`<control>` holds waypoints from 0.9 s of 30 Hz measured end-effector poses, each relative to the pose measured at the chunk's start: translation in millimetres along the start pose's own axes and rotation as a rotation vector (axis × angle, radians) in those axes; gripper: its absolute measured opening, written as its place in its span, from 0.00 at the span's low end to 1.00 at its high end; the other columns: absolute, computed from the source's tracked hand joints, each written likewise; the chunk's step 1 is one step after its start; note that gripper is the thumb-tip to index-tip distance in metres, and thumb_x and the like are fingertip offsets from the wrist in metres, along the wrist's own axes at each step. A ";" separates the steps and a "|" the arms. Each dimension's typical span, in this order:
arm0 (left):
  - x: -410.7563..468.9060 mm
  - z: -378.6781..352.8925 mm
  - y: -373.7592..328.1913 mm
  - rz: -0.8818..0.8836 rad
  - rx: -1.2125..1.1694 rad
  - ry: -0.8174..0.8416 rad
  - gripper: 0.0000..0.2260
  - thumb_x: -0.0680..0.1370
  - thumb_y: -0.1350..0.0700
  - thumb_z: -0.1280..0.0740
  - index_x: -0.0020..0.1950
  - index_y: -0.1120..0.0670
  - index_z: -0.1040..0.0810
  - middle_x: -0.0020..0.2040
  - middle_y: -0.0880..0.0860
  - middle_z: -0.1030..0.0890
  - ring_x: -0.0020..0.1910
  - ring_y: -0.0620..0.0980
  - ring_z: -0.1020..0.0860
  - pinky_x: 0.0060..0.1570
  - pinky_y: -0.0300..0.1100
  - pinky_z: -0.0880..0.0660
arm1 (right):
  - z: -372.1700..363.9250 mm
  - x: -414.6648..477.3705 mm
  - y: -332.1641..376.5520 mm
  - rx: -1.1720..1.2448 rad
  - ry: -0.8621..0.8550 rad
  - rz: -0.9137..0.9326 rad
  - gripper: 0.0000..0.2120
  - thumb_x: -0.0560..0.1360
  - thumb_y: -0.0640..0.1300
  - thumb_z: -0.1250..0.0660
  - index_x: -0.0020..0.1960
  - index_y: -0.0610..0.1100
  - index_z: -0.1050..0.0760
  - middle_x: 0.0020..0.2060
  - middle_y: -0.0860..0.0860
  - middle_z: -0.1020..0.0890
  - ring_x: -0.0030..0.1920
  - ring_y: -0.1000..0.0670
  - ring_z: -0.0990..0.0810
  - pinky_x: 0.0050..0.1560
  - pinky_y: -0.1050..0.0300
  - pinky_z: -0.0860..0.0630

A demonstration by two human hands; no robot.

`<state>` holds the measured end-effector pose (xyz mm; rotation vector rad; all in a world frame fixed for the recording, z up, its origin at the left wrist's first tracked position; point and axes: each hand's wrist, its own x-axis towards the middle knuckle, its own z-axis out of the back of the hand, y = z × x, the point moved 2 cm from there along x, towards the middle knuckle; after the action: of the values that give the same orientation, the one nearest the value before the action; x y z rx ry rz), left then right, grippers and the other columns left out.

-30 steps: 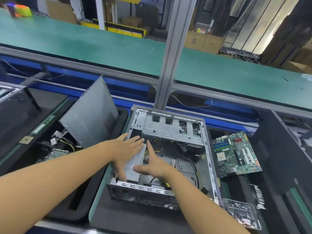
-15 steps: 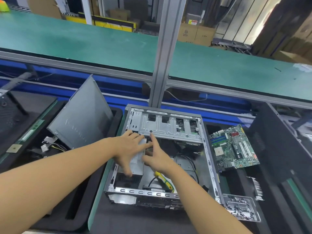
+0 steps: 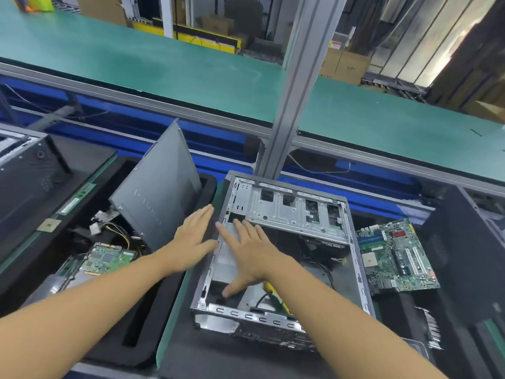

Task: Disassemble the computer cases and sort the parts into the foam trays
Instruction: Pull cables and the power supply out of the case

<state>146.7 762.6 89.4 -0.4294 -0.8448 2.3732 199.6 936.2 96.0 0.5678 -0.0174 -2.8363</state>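
Note:
An open grey computer case (image 3: 355,258) lies on its side in front of me. Inside its left half sits a silver metal box (image 3: 225,262), likely the power supply. My right hand (image 3: 250,253) lies flat on that box with fingers straight and spread. My left hand (image 3: 191,239) is open, fingers straight, just outside the case's left wall, its thumb near the wall edge. A yellow-handled screwdriver (image 3: 270,289) lies inside the case, partly under my right forearm. The case's drive cage (image 3: 295,214) spans the far end.
A grey side panel (image 3: 161,203) leans upright in the black foam tray (image 3: 142,348) on my left, beside a circuit board (image 3: 106,258) and loose cables (image 3: 114,228). A green motherboard (image 3: 396,255) lies right of the case. An aluminium post (image 3: 295,88) rises behind it.
My left hand has come off the silver box and moved left, outside the case wall. My right hand has flattened onto the box, fingers now spread.

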 end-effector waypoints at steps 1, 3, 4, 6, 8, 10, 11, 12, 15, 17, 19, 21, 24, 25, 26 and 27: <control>0.1 -1.8 -2.2 0.026 -0.025 0.000 0.36 0.81 0.51 0.38 0.81 0.51 0.59 0.80 0.43 0.58 0.79 0.44 0.59 0.76 0.51 0.56 | -0.6 2.4 0.6 0.007 0.009 -0.001 0.71 0.59 0.74 0.26 0.73 0.60 0.81 0.79 0.41 0.66 0.79 0.38 0.68 0.77 0.38 0.65; 2.0 -8.9 -7.1 0.046 -0.058 0.015 0.34 0.82 0.49 0.40 0.81 0.52 0.59 0.81 0.44 0.58 0.79 0.44 0.58 0.76 0.52 0.55 | -1.0 4.6 0.3 0.030 0.031 -0.009 0.70 0.59 0.73 0.26 0.74 0.60 0.80 0.79 0.43 0.68 0.78 0.37 0.69 0.77 0.38 0.66; 3.6 -12.9 -9.5 0.071 -0.108 0.019 0.33 0.83 0.49 0.42 0.81 0.52 0.59 0.81 0.45 0.57 0.79 0.45 0.57 0.77 0.52 0.54 | -0.2 5.0 0.6 0.032 0.036 -0.013 0.70 0.59 0.73 0.25 0.73 0.60 0.80 0.79 0.43 0.68 0.78 0.37 0.68 0.77 0.39 0.66; 6.1 -19.8 -15.5 0.153 -0.307 0.018 0.30 0.84 0.50 0.46 0.81 0.51 0.59 0.81 0.45 0.57 0.79 0.46 0.55 0.77 0.50 0.52 | 3.0 4.8 2.9 0.038 0.033 -0.020 0.70 0.59 0.70 0.25 0.73 0.61 0.79 0.80 0.42 0.64 0.79 0.37 0.65 0.77 0.37 0.62; 8.1 -28.6 -22.2 0.205 -0.531 -0.012 0.29 0.85 0.50 0.48 0.81 0.48 0.60 0.81 0.45 0.56 0.79 0.45 0.53 0.77 0.46 0.52 | 6.8 3.0 5.6 0.070 0.040 -0.029 0.70 0.59 0.66 0.23 0.74 0.62 0.78 0.80 0.43 0.61 0.79 0.38 0.62 0.76 0.32 0.53; 7.5 -37.1 -27.2 0.227 -0.652 -0.072 0.28 0.85 0.50 0.49 0.80 0.45 0.60 0.81 0.43 0.54 0.78 0.42 0.51 0.74 0.42 0.52 | 8.9 -0.7 7.0 0.136 0.045 -0.028 0.69 0.59 0.61 0.22 0.75 0.62 0.76 0.79 0.46 0.60 0.78 0.39 0.63 0.74 0.32 0.42; 7.0 -40.3 -28.3 0.231 -0.659 -0.109 0.27 0.85 0.49 0.49 0.80 0.44 0.59 0.81 0.43 0.53 0.77 0.40 0.51 0.72 0.40 0.52 | 9.6 -2.2 6.8 0.166 0.041 -0.029 0.69 0.59 0.60 0.21 0.75 0.63 0.75 0.79 0.46 0.60 0.78 0.40 0.64 0.73 0.33 0.38; 5.9 -42.8 -28.9 0.234 -0.641 -0.149 0.26 0.85 0.48 0.50 0.80 0.44 0.58 0.81 0.43 0.52 0.76 0.39 0.49 0.71 0.39 0.52 | 9.4 -3.9 7.1 0.186 0.034 -0.031 0.68 0.60 0.58 0.21 0.76 0.63 0.74 0.79 0.46 0.60 0.78 0.40 0.64 0.73 0.34 0.36; 3.7 -46.3 -27.8 0.265 -0.584 -0.253 0.26 0.84 0.42 0.52 0.81 0.45 0.53 0.80 0.46 0.44 0.77 0.43 0.43 0.70 0.40 0.48 | 6.9 -6.2 10.2 0.170 0.007 -0.043 0.65 0.59 0.57 0.21 0.78 0.59 0.66 0.79 0.45 0.59 0.78 0.38 0.62 0.73 0.36 0.35; 2.6 -46.9 -26.9 0.285 -0.578 -0.261 0.27 0.83 0.39 0.53 0.80 0.47 0.48 0.79 0.47 0.39 0.76 0.48 0.39 0.72 0.43 0.45 | 7.0 -5.1 13.5 0.142 0.000 -0.047 0.63 0.59 0.58 0.22 0.79 0.56 0.63 0.79 0.43 0.57 0.78 0.37 0.60 0.73 0.37 0.36; 2.6 -46.2 -26.5 0.292 -0.561 -0.258 0.27 0.83 0.38 0.54 0.76 0.52 0.40 0.76 0.53 0.34 0.73 0.54 0.33 0.73 0.55 0.38 | 10.9 -2.6 15.3 0.102 -0.006 -0.038 0.63 0.59 0.60 0.22 0.79 0.56 0.62 0.78 0.43 0.54 0.77 0.37 0.57 0.72 0.37 0.37; 3.1 -45.9 -26.4 0.290 -0.533 -0.261 0.26 0.82 0.37 0.54 0.72 0.53 0.36 0.72 0.56 0.30 0.70 0.56 0.31 0.69 0.59 0.35 | 15.5 -1.7 13.0 0.044 0.015 -0.027 0.63 0.58 0.62 0.22 0.79 0.54 0.61 0.77 0.43 0.52 0.77 0.36 0.56 0.72 0.36 0.38; 3.7 -48.2 -26.4 0.284 -0.463 -0.277 0.28 0.83 0.37 0.55 0.78 0.50 0.41 0.78 0.49 0.36 0.75 0.49 0.37 0.74 0.49 0.41 | 16.4 -8.5 0.5 -0.008 0.055 -0.009 0.65 0.58 0.64 0.22 0.79 0.56 0.62 0.78 0.42 0.55 0.78 0.36 0.58 0.73 0.35 0.40; 3.5 -48.7 -26.9 0.278 -0.444 -0.287 0.28 0.83 0.37 0.54 0.79 0.49 0.43 0.78 0.47 0.39 0.76 0.47 0.39 0.73 0.45 0.43 | 14.7 -12.6 -5.2 0.006 0.057 -0.017 0.66 0.58 0.63 0.21 0.78 0.59 0.66 0.79 0.43 0.57 0.78 0.37 0.59 0.73 0.35 0.41; 3.5 -48.8 -27.3 0.273 -0.432 -0.297 0.29 0.82 0.37 0.54 0.80 0.49 0.45 0.79 0.46 0.40 0.76 0.46 0.40 0.71 0.44 0.44 | 13.2 -16.0 -11.1 0.025 0.059 -0.030 0.67 0.59 0.63 0.21 0.77 0.62 0.70 0.79 0.44 0.58 0.78 0.38 0.61 0.73 0.35 0.41; 3.3 -49.4 -27.4 0.273 -0.423 -0.299 0.29 0.82 0.36 0.54 0.80 0.49 0.46 0.79 0.46 0.40 0.77 0.45 0.41 0.71 0.44 0.44 | 11.7 -19.4 -16.1 0.042 0.061 -0.044 0.68 0.59 0.63 0.21 0.76 0.63 0.72 0.79 0.44 0.60 0.79 0.39 0.62 0.74 0.34 0.41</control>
<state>178.6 805.3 70.1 -0.3776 -1.5258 2.5408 208.6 956.1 113.2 0.6708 -0.0544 -2.8655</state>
